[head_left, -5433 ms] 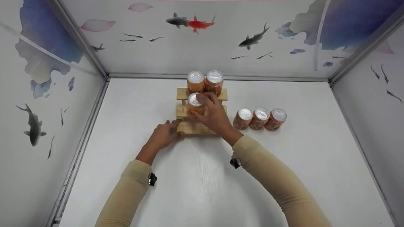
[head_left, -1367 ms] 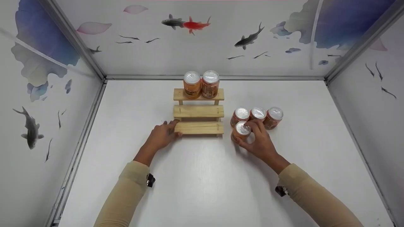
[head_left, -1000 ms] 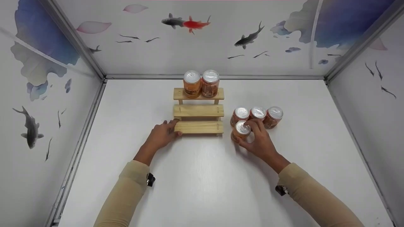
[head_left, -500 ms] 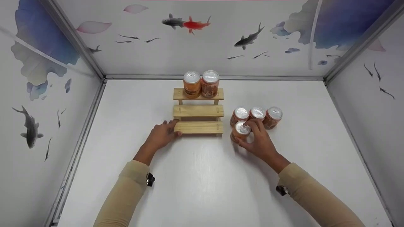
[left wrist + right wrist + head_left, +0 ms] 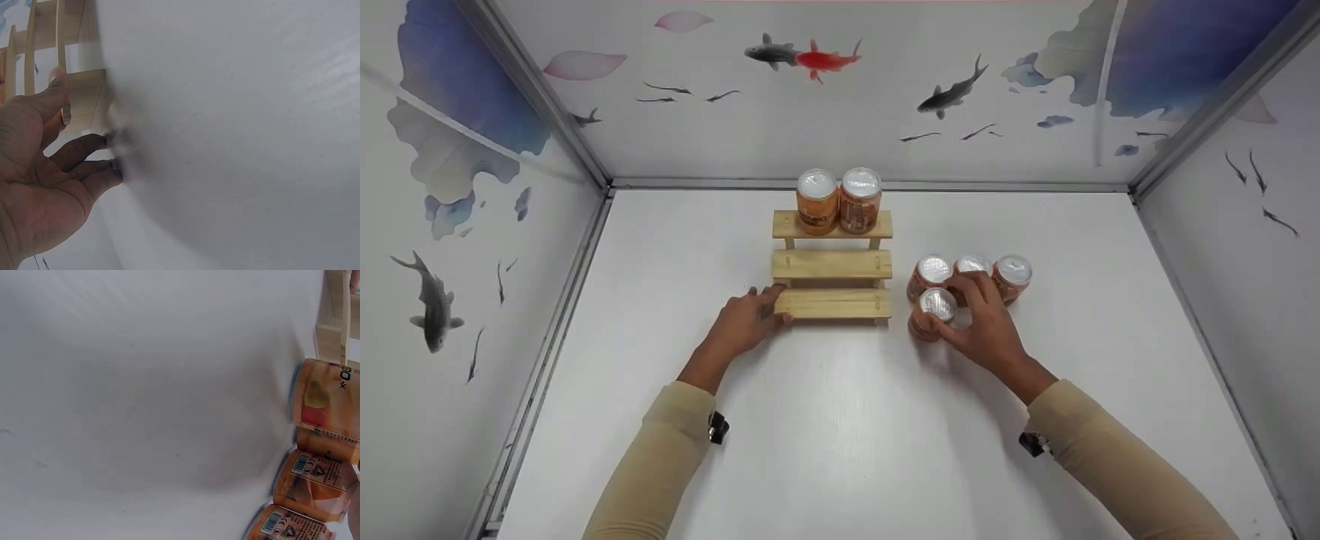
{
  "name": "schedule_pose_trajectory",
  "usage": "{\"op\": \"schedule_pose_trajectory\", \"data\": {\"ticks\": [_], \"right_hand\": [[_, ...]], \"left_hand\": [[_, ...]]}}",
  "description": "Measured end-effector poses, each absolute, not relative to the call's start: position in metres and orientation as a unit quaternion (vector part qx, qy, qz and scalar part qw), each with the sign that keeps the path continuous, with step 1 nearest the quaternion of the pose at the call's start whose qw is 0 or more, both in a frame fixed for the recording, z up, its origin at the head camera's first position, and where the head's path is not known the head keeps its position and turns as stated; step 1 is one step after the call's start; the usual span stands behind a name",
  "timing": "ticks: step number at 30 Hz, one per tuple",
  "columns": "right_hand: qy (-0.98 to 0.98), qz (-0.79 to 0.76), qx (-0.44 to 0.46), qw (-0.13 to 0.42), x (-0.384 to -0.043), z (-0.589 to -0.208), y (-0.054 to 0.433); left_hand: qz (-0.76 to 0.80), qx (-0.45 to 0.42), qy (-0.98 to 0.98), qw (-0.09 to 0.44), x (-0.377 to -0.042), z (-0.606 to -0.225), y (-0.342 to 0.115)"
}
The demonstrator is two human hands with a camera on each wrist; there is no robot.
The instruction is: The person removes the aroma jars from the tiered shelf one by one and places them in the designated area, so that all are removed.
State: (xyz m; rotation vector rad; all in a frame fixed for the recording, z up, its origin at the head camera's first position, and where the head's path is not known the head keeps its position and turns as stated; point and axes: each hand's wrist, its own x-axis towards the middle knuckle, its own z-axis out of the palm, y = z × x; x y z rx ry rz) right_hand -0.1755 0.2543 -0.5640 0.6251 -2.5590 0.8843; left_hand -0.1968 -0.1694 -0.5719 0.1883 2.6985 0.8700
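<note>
My left hand pinches the left end of the lowest step of a small three-step wooden stand. In the left wrist view, the thumb lies against the step's edge, with a finger behind it and other fingertips near the table. My right hand is spread beside an orange can with a silver lid, standing upright on the table. Its thumb is by that can's near side; its other fingers reach over the back row, partly hiding the middle can. In the right wrist view, the front can appears ungripped.
Two similar cans, left and right, stand on the top step. The back row on the white table also has a left can and a right can. Printed panels enclose the table's sides and back.
The right hand took a can off the middle step and put it before the row at right. Since half a second ago its fingers have lifted off the lid and spread. The left hand stays put.
</note>
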Motion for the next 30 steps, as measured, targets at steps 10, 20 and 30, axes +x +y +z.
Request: {"op": "schedule_pose_trajectory", "data": {"ticks": [10,20,30], "right_hand": [[-0.903,0.296,0.237,0.202,-0.191,-0.543,0.246],[-0.900,0.300,0.246,0.201,-0.211,-0.524,0.225],[-0.908,0.302,0.235,0.172,-0.230,-0.514,0.205]], "left_hand": [[0.304,0.066,0.939,0.147,-0.196,-0.571,-0.170],[0.307,0.069,0.938,0.143,-0.196,-0.572,-0.171],[0.312,0.071,0.937,0.139,-0.195,-0.572,-0.170]]}}
